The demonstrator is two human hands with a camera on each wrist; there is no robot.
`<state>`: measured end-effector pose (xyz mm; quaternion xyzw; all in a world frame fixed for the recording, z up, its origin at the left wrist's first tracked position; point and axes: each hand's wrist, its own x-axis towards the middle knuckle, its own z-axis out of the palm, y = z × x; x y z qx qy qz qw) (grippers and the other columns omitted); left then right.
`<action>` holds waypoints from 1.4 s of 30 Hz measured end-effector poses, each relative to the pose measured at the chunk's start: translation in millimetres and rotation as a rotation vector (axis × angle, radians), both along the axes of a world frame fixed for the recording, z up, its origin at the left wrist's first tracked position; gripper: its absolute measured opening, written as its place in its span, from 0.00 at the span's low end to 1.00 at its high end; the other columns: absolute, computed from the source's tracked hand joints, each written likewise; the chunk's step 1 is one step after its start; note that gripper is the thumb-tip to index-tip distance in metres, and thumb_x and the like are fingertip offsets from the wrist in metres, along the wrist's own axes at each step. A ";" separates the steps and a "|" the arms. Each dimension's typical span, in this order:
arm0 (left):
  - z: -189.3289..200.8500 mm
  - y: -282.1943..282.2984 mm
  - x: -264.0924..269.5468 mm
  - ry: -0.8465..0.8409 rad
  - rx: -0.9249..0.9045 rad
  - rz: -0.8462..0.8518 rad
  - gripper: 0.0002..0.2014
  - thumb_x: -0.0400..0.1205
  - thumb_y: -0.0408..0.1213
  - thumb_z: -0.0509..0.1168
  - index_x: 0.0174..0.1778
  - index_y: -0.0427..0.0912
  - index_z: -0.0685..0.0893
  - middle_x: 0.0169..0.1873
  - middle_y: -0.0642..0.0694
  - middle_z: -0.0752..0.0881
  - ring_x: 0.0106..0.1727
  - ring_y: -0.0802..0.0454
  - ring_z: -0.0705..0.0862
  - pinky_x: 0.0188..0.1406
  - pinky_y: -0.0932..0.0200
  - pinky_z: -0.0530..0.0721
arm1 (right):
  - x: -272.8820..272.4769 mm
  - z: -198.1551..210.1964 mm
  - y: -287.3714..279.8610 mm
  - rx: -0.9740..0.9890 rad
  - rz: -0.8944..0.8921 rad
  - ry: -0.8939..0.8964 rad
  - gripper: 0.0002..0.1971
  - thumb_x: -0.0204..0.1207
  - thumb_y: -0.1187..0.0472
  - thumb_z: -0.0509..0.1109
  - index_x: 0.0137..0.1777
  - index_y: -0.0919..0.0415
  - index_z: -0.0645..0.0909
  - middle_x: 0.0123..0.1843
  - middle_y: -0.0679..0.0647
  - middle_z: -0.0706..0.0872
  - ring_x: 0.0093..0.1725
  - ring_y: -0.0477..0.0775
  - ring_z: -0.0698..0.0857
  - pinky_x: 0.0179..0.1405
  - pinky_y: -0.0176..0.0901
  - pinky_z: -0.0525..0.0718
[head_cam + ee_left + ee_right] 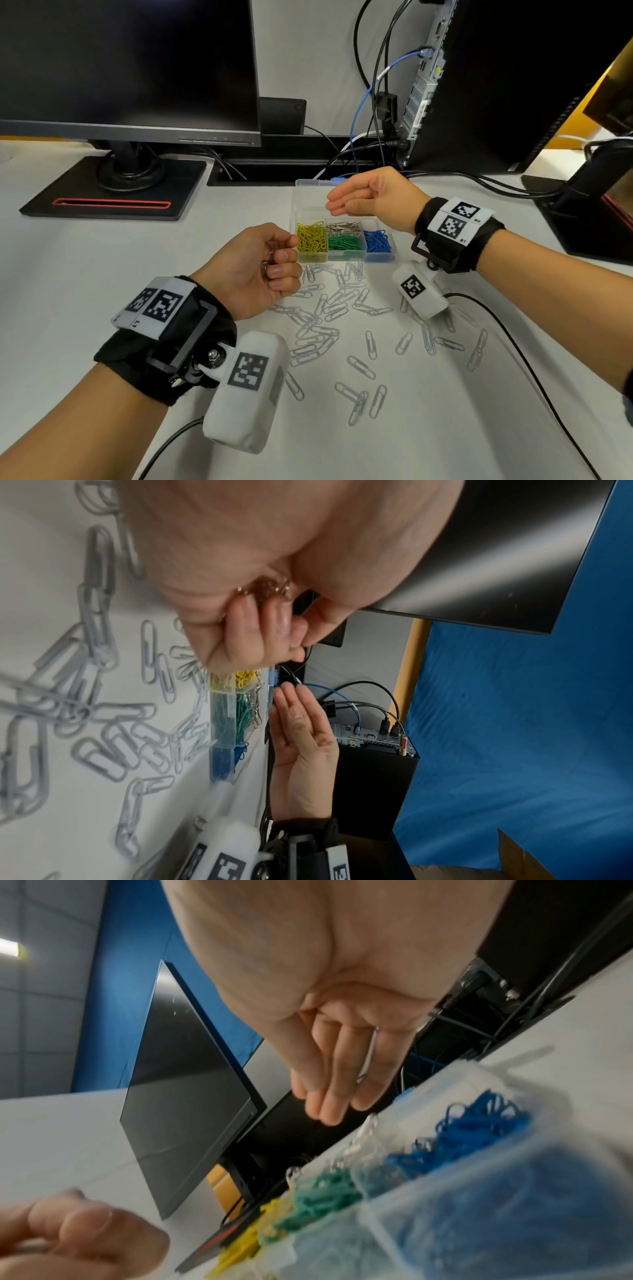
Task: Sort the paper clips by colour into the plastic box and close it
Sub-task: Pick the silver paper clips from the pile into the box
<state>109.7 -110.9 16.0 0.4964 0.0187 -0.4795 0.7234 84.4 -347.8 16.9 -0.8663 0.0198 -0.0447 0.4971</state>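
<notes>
A clear plastic box [393,251] stands open on the white table, its lid [308,192] laid back behind it. Its compartments hold yellow clips [311,238], silver clips [344,226], green clips [344,244] and blue clips [376,241]. My left hand [279,255] hovers just left of the box, its fingers curled round a bunch of metal clips [268,265], which also show in the left wrist view [270,587]. My right hand [337,202] hangs over the back of the box, fingers straight and together, pointing left. Its palm [301,737] looks empty. Many pale grey clips [329,308] lie scattered in front of the box.
A monitor [126,68] on a black stand base [113,188] fills the back left. A computer tower [479,85] with cables [376,102] stands behind the box. Another black stand [582,212] sits at the right, and a black cable [513,342] crosses the table.
</notes>
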 end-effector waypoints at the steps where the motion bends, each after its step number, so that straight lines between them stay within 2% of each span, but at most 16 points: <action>1: 0.0 -0.2 0.1 0.001 -0.001 -0.001 0.10 0.81 0.33 0.55 0.34 0.41 0.73 0.22 0.51 0.63 0.18 0.57 0.59 0.16 0.66 0.56 | -1.5 1.5 -0.9 0.000 -0.045 -0.018 0.13 0.78 0.76 0.66 0.60 0.67 0.84 0.52 0.60 0.90 0.50 0.50 0.91 0.51 0.38 0.88; 2: 0.1 0.0 0.1 0.000 -0.001 0.000 0.10 0.81 0.33 0.55 0.34 0.41 0.73 0.22 0.51 0.63 0.18 0.57 0.59 0.17 0.66 0.56 | -3.7 3.2 -2.6 -0.048 -0.102 -0.042 0.11 0.78 0.74 0.68 0.57 0.65 0.85 0.49 0.57 0.91 0.47 0.48 0.90 0.48 0.38 0.88; 4: 0.4 -0.4 0.1 -0.007 0.000 0.001 0.10 0.81 0.33 0.55 0.34 0.41 0.73 0.22 0.51 0.63 0.18 0.57 0.59 0.17 0.66 0.56 | -10.8 7.8 -8.0 -0.297 -0.197 -0.046 0.06 0.76 0.67 0.72 0.50 0.59 0.88 0.42 0.51 0.88 0.38 0.44 0.84 0.40 0.38 0.82; 6: 0.5 -0.5 0.2 -0.011 0.005 0.002 0.10 0.81 0.33 0.55 0.34 0.41 0.72 0.22 0.51 0.63 0.17 0.57 0.59 0.16 0.66 0.56 | -19.3 11.9 -12.4 -0.554 -0.191 0.067 0.04 0.74 0.63 0.74 0.46 0.55 0.89 0.35 0.46 0.82 0.34 0.42 0.78 0.35 0.35 0.74; 9: 0.3 -0.4 -0.2 -0.011 0.012 -0.001 0.09 0.81 0.33 0.55 0.34 0.41 0.72 0.22 0.51 0.63 0.18 0.57 0.59 0.16 0.66 0.56 | -27.7 12.4 -10.1 -0.707 -0.121 0.251 0.04 0.73 0.61 0.75 0.46 0.56 0.89 0.32 0.42 0.79 0.33 0.42 0.76 0.31 0.31 0.71; 14: 1.1 -0.9 -0.8 -0.013 0.015 -0.004 0.09 0.81 0.33 0.55 0.34 0.41 0.72 0.22 0.51 0.63 0.18 0.57 0.59 0.17 0.65 0.56 | -26.0 5.6 -5.1 -0.705 -0.139 0.270 0.06 0.70 0.57 0.79 0.44 0.59 0.91 0.29 0.41 0.82 0.31 0.43 0.78 0.31 0.31 0.75; 20: 0.2 -0.1 0.0 -0.017 0.025 -0.005 0.09 0.81 0.33 0.55 0.35 0.41 0.72 0.22 0.51 0.63 0.18 0.57 0.59 0.17 0.65 0.55 | -24.1 6.9 -1.3 -0.734 -0.134 0.240 0.09 0.68 0.57 0.81 0.46 0.57 0.88 0.32 0.46 0.82 0.33 0.45 0.78 0.36 0.38 0.77; 25: -0.4 -1.4 -1.0 -0.016 0.033 -0.007 0.09 0.81 0.33 0.55 0.35 0.41 0.72 0.22 0.51 0.63 0.18 0.57 0.59 0.16 0.65 0.56 | -24.1 4.3 -0.2 -0.729 -0.131 0.225 0.06 0.70 0.59 0.79 0.45 0.59 0.91 0.37 0.48 0.88 0.34 0.41 0.80 0.35 0.29 0.77; 29: 0.0 -1.5 -0.7 -0.019 0.032 -0.003 0.09 0.82 0.33 0.55 0.35 0.41 0.72 0.22 0.51 0.63 0.18 0.57 0.59 0.16 0.65 0.55 | -24.7 5.2 -4.2 -0.705 -0.143 0.222 0.05 0.71 0.61 0.79 0.45 0.59 0.91 0.34 0.45 0.86 0.33 0.40 0.80 0.32 0.26 0.75; 33: -0.1 -1.7 -0.9 -0.017 0.030 -0.007 0.09 0.81 0.33 0.55 0.35 0.41 0.72 0.22 0.51 0.63 0.18 0.57 0.58 0.16 0.65 0.55 | -27.3 3.6 -10.5 -0.646 -0.184 0.204 0.03 0.73 0.62 0.77 0.44 0.61 0.91 0.33 0.44 0.85 0.28 0.37 0.80 0.25 0.19 0.74; 35: -0.1 -2.0 -1.3 -0.016 0.029 -0.008 0.09 0.81 0.33 0.55 0.35 0.41 0.72 0.22 0.51 0.62 0.18 0.57 0.58 0.16 0.65 0.55 | -28.7 1.9 -14.1 -0.599 -0.216 0.196 0.03 0.74 0.63 0.76 0.43 0.60 0.90 0.34 0.45 0.86 0.26 0.35 0.80 0.23 0.20 0.75; 37: 0.1 -1.9 -1.4 -0.016 0.028 -0.005 0.09 0.81 0.33 0.55 0.34 0.41 0.72 0.22 0.51 0.62 0.18 0.57 0.58 0.16 0.65 0.55 | -29.7 1.1 -17.5 -0.549 -0.245 0.203 0.03 0.75 0.63 0.75 0.44 0.60 0.90 0.35 0.49 0.88 0.27 0.40 0.81 0.22 0.23 0.77; 40: 0.5 -1.7 -1.3 -0.015 0.027 -0.004 0.09 0.81 0.33 0.55 0.34 0.41 0.72 0.22 0.51 0.62 0.18 0.57 0.58 0.16 0.65 0.55 | -31.2 1.3 -21.6 -0.411 -0.281 0.254 0.04 0.76 0.63 0.74 0.45 0.62 0.90 0.39 0.60 0.90 0.31 0.51 0.84 0.24 0.33 0.83; 42: 0.4 -1.7 -1.6 -0.016 0.026 -0.005 0.09 0.81 0.33 0.55 0.34 0.41 0.72 0.22 0.51 0.62 0.18 0.57 0.58 0.17 0.65 0.55 | -33.0 1.4 -22.7 -0.306 -0.315 0.288 0.04 0.77 0.63 0.74 0.46 0.63 0.90 0.42 0.62 0.90 0.32 0.50 0.83 0.25 0.35 0.84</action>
